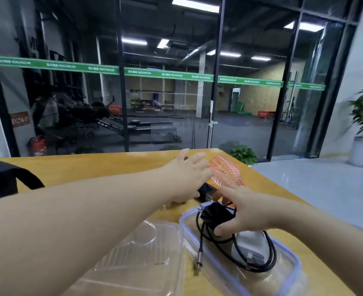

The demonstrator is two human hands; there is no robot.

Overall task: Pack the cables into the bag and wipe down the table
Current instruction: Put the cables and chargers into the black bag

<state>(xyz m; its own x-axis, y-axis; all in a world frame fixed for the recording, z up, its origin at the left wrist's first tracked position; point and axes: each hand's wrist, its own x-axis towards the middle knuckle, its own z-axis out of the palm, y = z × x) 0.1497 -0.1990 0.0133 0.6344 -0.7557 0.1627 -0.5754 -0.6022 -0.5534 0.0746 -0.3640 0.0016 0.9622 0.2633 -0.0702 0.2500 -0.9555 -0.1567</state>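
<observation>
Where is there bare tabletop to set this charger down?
Bare table lies between the black bag and the left hand. It is crowded around the bottle, the blue-rimmed container and the clear lid.

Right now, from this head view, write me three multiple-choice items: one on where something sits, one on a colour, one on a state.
1. Where does the coiled black cable lie?
A. in the clear container with the blue rim
B. on the floor
C. on top of the black bag

2. What colour is the ribbed plastic bottle?
A. green
B. orange-pink
C. white

3. What is the right hand doing?
A. hanging idle off the table
B. gripping the black adapter over the container
C. wiping with a cloth

Answers:
1 A: the cable loops lie inside the blue-rimmed walls.
2 B: its ribbed body looks orange-pink beside the left hand.
3 B: thumb and fingers curl round the black block.
</observation>
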